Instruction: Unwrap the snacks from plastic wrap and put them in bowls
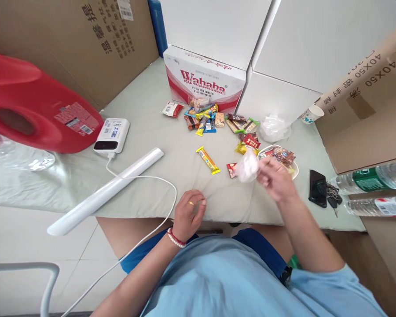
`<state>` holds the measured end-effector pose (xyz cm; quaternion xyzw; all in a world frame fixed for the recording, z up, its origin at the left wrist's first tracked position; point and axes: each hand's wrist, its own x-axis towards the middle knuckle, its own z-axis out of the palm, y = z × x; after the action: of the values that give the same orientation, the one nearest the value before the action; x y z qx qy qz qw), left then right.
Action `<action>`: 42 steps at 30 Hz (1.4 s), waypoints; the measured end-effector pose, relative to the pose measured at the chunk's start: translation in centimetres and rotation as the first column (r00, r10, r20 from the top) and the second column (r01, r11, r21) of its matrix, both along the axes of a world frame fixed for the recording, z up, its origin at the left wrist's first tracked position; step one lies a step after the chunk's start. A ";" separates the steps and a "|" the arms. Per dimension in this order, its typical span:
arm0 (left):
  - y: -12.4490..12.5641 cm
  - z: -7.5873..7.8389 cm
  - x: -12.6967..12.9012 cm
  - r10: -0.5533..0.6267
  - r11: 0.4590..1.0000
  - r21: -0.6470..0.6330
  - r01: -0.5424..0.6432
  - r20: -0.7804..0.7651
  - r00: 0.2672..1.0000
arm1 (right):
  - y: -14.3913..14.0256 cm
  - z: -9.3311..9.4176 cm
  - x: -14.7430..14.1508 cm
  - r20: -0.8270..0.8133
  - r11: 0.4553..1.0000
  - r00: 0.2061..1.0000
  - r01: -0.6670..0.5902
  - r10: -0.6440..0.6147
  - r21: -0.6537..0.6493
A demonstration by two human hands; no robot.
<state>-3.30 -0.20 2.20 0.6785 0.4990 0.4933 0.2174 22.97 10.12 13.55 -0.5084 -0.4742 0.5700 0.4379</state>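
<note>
My right hand (275, 178) pinches a small whitish-pink packet (247, 166), smeared by motion, above the table just left of a white bowl (296, 171). Wrapped snacks (282, 155) lie in that bowl, partly hidden by the hand. A small red packet (231, 170) pokes out from behind the held one. My left hand (189, 211) rests at the table's front edge, fingers curled in and seemingly holding nothing. Up and to its right lies a yellow-and-orange snack bar (208, 160). Several wrapped snacks (203, 119) are heaped farther back, with more packets (249, 143) beside the bowl.
A white-and-red water carton (204, 79) stands at the back. On the left are a red jug (39, 105), a white device (112, 135) with a cable, and a long white bar (108, 189). A crumpled clear bag (275, 127), phone (317, 188), keys and bottles (372, 179) sit right.
</note>
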 end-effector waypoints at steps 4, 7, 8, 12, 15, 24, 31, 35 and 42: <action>0.1 1.7 2.1 -0.068 0.943 -0.281 0.179 0.365 0.929 | -6.6 -4.2 -4.9 -0.077 0.977 0.981 -0.187 0.180 -0.107; 0.7 1.9 2.5 0.029 0.879 -0.416 0.233 0.534 0.845 | -7.6 -5.0 -5.4 -0.174 0.977 0.974 -0.171 0.147 -0.130; 0.9 1.9 2.3 0.074 0.856 -0.451 0.251 0.589 0.805 | -7.5 -5.0 -5.0 -0.214 0.975 0.970 -0.155 0.120 -0.157; 1.2 1.8 1.0 0.270 0.791 -0.539 0.291 0.734 0.624 | -6.9 -4.9 -2.6 -0.274 0.954 0.959 -0.141 0.067 -0.263; 0.9 1.8 0.2 0.360 0.773 -0.577 0.264 0.742 0.565 | -6.7 -5.3 -1.0 0.017 0.988 0.998 -0.054 0.057 -0.143; 0.2 1.1 -0.5 0.396 0.741 -0.658 0.132 0.588 0.705 | -3.5 -7.2 6.1 0.940 0.954 0.175 -0.002 -0.294 0.299; 0.3 1.7 -0.9 0.432 0.728 -0.659 0.186 0.653 0.622 | -1.1 -7.0 16.2 0.964 0.964 0.028 -0.002 -0.265 0.266; 0.3 2.4 -1.0 0.397 0.751 -0.608 0.257 0.727 0.561 | 3.0 -5.5 21.5 0.973 0.972 0.008 0.049 -0.231 0.231; 0.4 2.9 -0.5 0.394 0.779 -0.594 0.204 0.715 0.578 | 2.9 -2.0 15.5 0.833 0.850 0.171 0.089 -0.526 0.519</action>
<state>-3.76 0.25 5.09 0.2354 0.5136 0.5655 0.6008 38.52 13.05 11.58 -0.7455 -0.6166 -0.0616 0.2455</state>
